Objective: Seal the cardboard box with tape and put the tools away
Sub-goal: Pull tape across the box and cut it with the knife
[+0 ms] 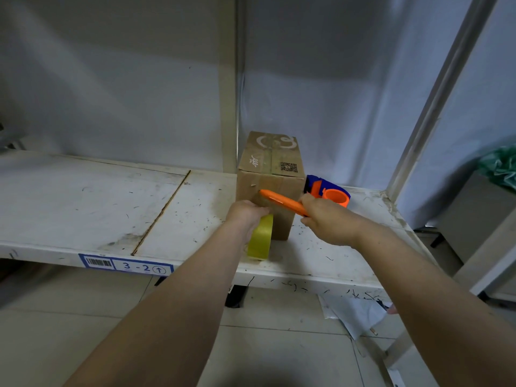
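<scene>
Cardboard box upright on white shelf, left hand fingers gripping yellow tape roll, right hand fingers clasping orange cutter against box front.

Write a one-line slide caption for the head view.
Left hand holds the tape roll against the box; right hand brings an orange cutter to its front.

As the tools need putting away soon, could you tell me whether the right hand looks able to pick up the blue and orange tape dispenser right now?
Probably not yet: the right hand is closed around the orange utility knife, though the tape dispenser sits unobstructed just behind it.
</scene>
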